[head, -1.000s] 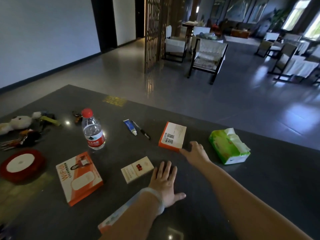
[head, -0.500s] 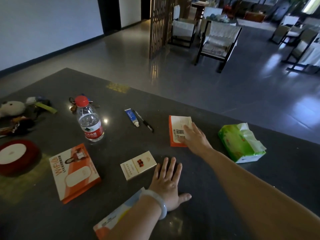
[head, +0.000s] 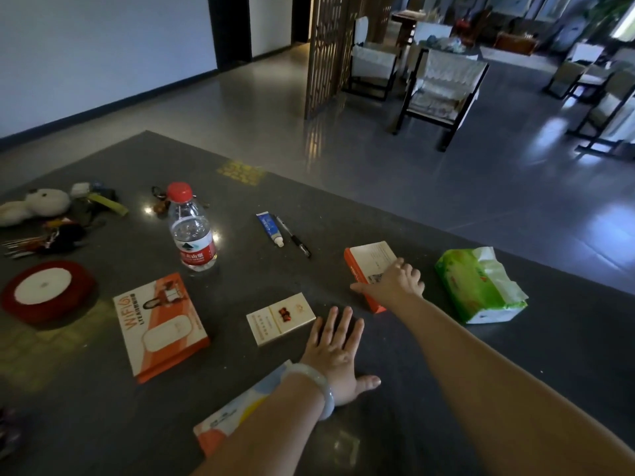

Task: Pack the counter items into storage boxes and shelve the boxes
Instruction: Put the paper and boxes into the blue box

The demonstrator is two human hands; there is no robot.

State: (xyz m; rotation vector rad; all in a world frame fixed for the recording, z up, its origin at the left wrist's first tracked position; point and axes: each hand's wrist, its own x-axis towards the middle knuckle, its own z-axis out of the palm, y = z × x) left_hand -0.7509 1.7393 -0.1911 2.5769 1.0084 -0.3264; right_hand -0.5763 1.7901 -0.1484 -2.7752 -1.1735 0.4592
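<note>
My right hand is closed around the near end of a small orange-and-white box on the dark counter; the box's far end is tipped up slightly. My left hand lies flat on the counter with its fingers spread and holds nothing; a pale bangle is on that wrist. Just left of it sits a white cigarette pack. A green tissue pack lies right of the orange box. Farther left are an orange WIFI box and a water bottle with a red cap.
A blue tube and a black pen lie beyond the cigarette pack. A red ribbon spool, a plush toy and keys fill the left end. A flat colourful pack pokes out under my left forearm. Chairs stand on the floor beyond.
My right hand reached the orange-and-white box, then closed on it and turned it so its long side runs away from me. My left hand stayed flat.
</note>
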